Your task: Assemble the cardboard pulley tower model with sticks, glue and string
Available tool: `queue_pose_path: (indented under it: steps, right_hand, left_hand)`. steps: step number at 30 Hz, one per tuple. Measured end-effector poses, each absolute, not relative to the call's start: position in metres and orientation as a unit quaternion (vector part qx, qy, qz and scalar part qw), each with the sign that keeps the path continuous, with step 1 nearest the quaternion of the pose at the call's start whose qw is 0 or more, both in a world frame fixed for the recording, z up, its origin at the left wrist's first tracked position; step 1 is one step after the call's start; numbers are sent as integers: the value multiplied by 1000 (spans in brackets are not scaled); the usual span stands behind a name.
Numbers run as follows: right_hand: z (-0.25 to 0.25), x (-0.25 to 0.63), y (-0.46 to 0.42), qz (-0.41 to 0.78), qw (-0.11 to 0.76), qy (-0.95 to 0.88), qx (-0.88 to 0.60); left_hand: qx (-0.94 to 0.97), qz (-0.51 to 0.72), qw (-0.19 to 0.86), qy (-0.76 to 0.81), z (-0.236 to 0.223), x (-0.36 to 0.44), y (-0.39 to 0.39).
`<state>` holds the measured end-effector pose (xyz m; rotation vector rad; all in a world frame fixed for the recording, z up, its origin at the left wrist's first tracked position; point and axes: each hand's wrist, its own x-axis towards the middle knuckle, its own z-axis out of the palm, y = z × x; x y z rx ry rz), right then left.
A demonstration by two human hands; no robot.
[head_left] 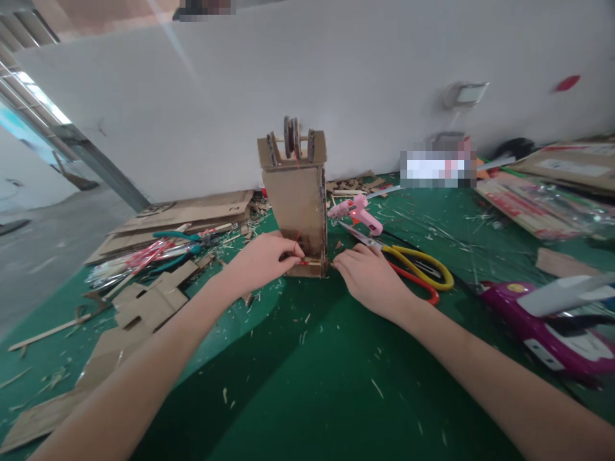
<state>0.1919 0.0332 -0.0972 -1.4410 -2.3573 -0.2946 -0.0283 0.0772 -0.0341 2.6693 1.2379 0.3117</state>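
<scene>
A cardboard tower [295, 198] stands upright on the green table, with a cardboard pulley wheel [291, 137] on a thin axle between supports at its top. A red string [297, 238] runs from the wheel down the front. My left hand [266, 259] is closed, thumb and forefinger pinching the string low at the tower's front. Just beside those fingertips, a thin wooden stick [313, 262] with red string on it lies across the base. My right hand [368, 275] is closed at the tower's lower right side, its fingertips on the stick's protruding end, partly hidden.
Scissors with yellow and red handles [423, 262] and a pink glue gun [358, 214] lie right of the tower. A purple tool [548, 326] is nearer at right. Cardboard pieces [148, 301], teal-handled pliers [175, 246] and scraps cover the left. A wall [360, 83] rises behind.
</scene>
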Motion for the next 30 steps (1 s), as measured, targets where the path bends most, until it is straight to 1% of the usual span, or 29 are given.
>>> queue_pose_path:
  steps: [3,9,17,30]
  right_hand:
    - [-97,191,33,-110,163,-834,-516]
    - [-97,191,33,-81,211,-821,-525]
    - [-100,194,37,-43,213,-834,-507]
    - [-101,194,37,-75,211,-833,-506]
  left_hand:
    - [900,107,109,409,-32,-30,77]
    - [907,110,107,392,-32,-32,78]
    - [902,104,149,392,-34,-32,78]
    - [905,106,135,390,-35,-32,78]
